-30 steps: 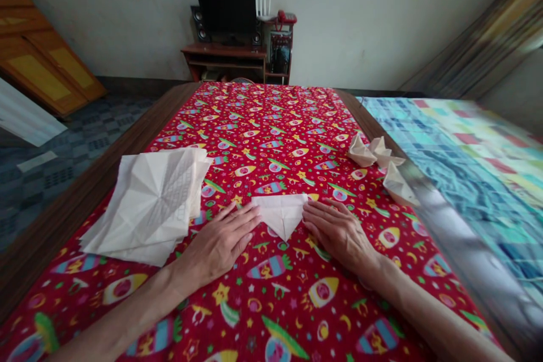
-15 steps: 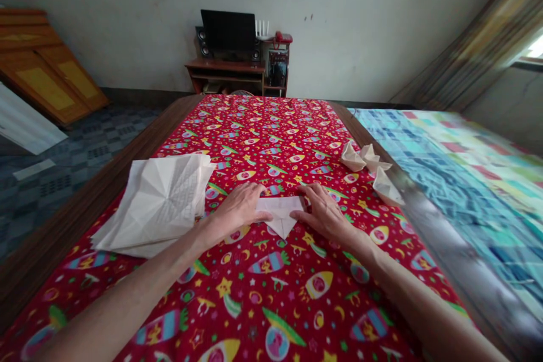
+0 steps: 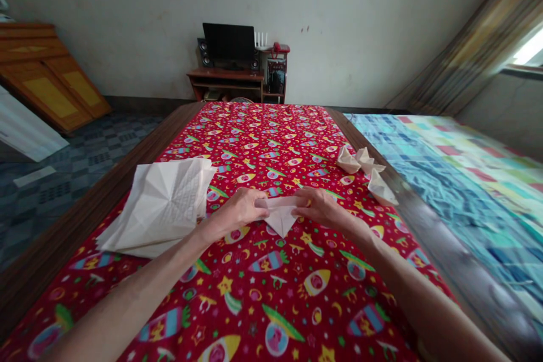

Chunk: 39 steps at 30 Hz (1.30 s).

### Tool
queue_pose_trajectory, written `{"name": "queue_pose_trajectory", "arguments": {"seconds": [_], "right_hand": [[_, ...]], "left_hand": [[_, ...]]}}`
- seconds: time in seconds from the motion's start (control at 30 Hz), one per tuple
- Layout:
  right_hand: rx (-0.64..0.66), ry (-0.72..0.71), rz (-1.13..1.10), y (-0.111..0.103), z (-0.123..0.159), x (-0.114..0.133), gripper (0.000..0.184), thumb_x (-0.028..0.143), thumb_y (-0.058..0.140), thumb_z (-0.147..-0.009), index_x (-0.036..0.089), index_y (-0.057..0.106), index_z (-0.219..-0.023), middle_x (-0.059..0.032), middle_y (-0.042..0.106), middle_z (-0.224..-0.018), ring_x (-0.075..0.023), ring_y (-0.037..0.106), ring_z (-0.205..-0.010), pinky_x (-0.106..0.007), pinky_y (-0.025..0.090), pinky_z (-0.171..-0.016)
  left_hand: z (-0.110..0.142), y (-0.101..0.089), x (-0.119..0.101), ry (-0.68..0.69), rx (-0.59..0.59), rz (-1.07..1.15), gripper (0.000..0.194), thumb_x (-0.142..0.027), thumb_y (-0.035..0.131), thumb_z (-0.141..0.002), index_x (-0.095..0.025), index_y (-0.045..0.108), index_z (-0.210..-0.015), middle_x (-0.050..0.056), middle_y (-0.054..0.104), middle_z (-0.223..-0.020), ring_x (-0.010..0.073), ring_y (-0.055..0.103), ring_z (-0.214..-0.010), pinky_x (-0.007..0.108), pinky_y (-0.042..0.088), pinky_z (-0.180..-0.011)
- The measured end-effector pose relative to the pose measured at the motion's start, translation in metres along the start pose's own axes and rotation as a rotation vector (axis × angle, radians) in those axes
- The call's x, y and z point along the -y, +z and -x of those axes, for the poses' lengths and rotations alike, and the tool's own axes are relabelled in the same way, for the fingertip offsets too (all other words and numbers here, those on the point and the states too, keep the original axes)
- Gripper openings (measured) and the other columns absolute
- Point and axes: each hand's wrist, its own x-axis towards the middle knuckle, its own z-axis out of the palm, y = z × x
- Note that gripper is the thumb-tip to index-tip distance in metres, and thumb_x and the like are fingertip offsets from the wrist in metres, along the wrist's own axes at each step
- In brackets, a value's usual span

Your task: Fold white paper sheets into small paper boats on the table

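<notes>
A small folded sheet of white paper (image 3: 281, 216) is between my hands, its point toward me and its straight edge away. My left hand (image 3: 244, 206) pinches its left corner, thumb in front and fingers behind. At the right corner my right hand (image 3: 318, 207) grips it the same way. Fingers cover both ends of the paper. To the left lies a stack of creased white paper sheets (image 3: 165, 203). Three folded paper boats (image 3: 348, 159) sit at the right side of the table.
A red patterned cloth (image 3: 271, 288) covers the table, whose dark wooden edge (image 3: 139, 153) shows at the sides. Beyond it stands a desk (image 3: 227, 76) with a monitor (image 3: 229, 45). A bed with a checked cover (image 3: 445, 164) is at the right, a wooden cabinet (image 3: 51, 79) at the left.
My hands were lying flat at the paper's two ends; now thumbs and fingers are closed on its corners. The far straight edge looks slightly raised. The camera view has tilted upward.
</notes>
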Motion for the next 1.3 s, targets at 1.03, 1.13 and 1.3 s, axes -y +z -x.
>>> {"name": "queue_pose_trajectory", "arguments": {"seconds": [1.03, 1.13, 1.3], "right_hand": [[-0.103, -0.157, 0.011, 0.012, 0.038, 0.018, 0.025, 0.027, 0.042, -0.096, 0.021, 0.066, -0.093, -0.0077, 0.065, -0.097, -0.0184, 0.059, -0.09, -0.03, 0.048, -0.076], [-0.104, -0.037, -0.086, 0.011, 0.033, 0.017, 0.024, 0.028, 0.046, -0.094, 0.019, 0.064, -0.08, -0.0049, 0.065, -0.086, -0.0154, 0.06, -0.077, -0.026, 0.046, -0.069], [-0.129, 0.071, -0.02, 0.013, 0.026, 0.021, 0.025, 0.03, 0.047, -0.093, 0.019, 0.059, -0.074, -0.0019, 0.06, -0.073, -0.0133, 0.055, -0.065, -0.023, 0.038, -0.06]], "left_hand": [[0.047, 0.013, 0.011, 0.276, -0.278, -0.1, 0.013, -0.018, 0.052, -0.09, -0.019, 0.064, -0.085, 0.004, 0.066, -0.094, 0.0173, 0.059, -0.09, 0.031, 0.047, -0.083], [0.04, 0.016, 0.016, 0.215, -0.315, 0.039, 0.015, -0.018, 0.054, -0.089, -0.018, 0.063, -0.078, 0.004, 0.064, -0.089, 0.0162, 0.06, -0.086, 0.029, 0.048, -0.08], [0.032, 0.015, 0.02, 0.127, -0.283, 0.048, 0.018, -0.02, 0.052, -0.089, -0.017, 0.061, -0.073, 0.003, 0.06, -0.085, 0.0151, 0.06, -0.079, 0.026, 0.047, -0.073]]}}
